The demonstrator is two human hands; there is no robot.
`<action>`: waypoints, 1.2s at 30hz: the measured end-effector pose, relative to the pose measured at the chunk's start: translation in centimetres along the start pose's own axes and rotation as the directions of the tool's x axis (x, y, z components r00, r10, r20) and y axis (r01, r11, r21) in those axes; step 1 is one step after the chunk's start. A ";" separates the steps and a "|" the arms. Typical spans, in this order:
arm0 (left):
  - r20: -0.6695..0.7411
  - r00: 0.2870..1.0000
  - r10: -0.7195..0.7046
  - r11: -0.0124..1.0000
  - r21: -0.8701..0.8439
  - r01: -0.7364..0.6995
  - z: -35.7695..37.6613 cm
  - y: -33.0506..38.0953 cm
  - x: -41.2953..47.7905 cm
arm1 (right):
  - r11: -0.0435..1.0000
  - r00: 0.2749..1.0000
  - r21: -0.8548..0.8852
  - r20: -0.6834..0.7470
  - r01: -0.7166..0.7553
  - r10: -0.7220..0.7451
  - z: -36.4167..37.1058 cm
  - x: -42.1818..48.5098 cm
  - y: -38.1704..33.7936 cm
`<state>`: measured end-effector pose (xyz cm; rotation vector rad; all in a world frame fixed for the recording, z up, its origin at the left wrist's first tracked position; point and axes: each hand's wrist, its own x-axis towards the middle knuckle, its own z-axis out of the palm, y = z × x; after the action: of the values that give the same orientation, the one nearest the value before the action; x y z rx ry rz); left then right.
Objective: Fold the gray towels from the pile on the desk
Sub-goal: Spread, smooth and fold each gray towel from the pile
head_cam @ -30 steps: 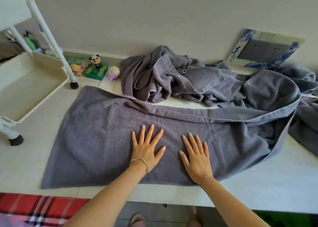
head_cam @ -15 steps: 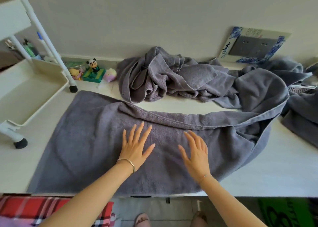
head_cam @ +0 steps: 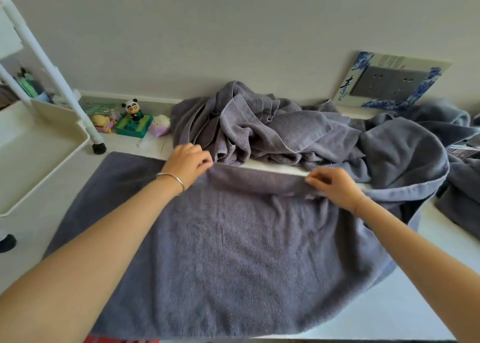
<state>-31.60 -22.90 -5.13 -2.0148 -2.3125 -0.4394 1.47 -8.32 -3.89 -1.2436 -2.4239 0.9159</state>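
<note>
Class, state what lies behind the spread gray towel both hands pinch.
Behind the spread gray towel: a crumpled pile of gray towels on the white desk; anything under that pile is hidden.

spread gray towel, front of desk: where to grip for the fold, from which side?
Grip the spread gray towel along its far hem, at two spaced points, reaching over from the near side. That edge is lifted free in front of the towel pile; the left hand and right hand pinch it there.
</note>
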 end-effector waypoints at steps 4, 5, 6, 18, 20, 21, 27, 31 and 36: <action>-0.203 0.962 -0.185 0.973 0.097 0.208 0.8 1.1 2.6 | 0.997 0.982 -0.044 -0.180 -0.067 0.058 1.3 5.6 -0.4; -0.205 0.953 -0.223 0.965 0.092 0.245 1.4 1.9 2.6 | 0.988 0.976 -0.101 -0.194 -0.119 0.098 2.2 6.6 0.0; -0.199 0.949 -0.245 0.960 0.087 0.266 2.3 2.8 2.4 | 0.969 0.972 -0.178 -0.195 -0.169 0.133 3.3 7.1 0.6; -0.272 0.961 0.057 0.995 -0.063 -0.077 6.6 15.7 5.1 | 0.998 0.944 -0.059 -0.330 -0.001 -0.019 -4.1 2.9 5.8; -0.180 0.981 0.074 0.989 -0.113 -0.095 6.6 18.6 6.5 | 0.998 0.938 -0.043 -0.346 -0.038 0.021 -6.7 1.9 7.6; -0.118 0.989 0.088 0.985 -0.140 -0.104 6.7 20.4 7.1 | 0.998 0.934 -0.040 -0.355 -0.058 0.040 -8.1 1.3 8.8; 0.096 0.986 0.135 0.957 -0.269 -0.105 7.7 28.8 10.5 | 0.988 0.945 -0.049 -0.302 -0.149 0.128 -14.8 -1.6 14.4; 0.197 0.967 0.161 0.927 -0.368 -0.079 8.9 33.6 13.4 | 0.990 0.974 -0.055 -0.193 -0.130 0.117 -18.1 -2.4 18.1; 0.388 0.905 0.178 0.882 -0.470 0.028 10.2 39.6 16.6 | 0.968 0.992 -0.247 -0.103 0.043 -0.070 -21.1 -2.0 21.8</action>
<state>6.10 0.08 -4.07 -2.6504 -2.5368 -0.6708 26.83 8.19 -1.65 -1.2601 -2.5256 0.5284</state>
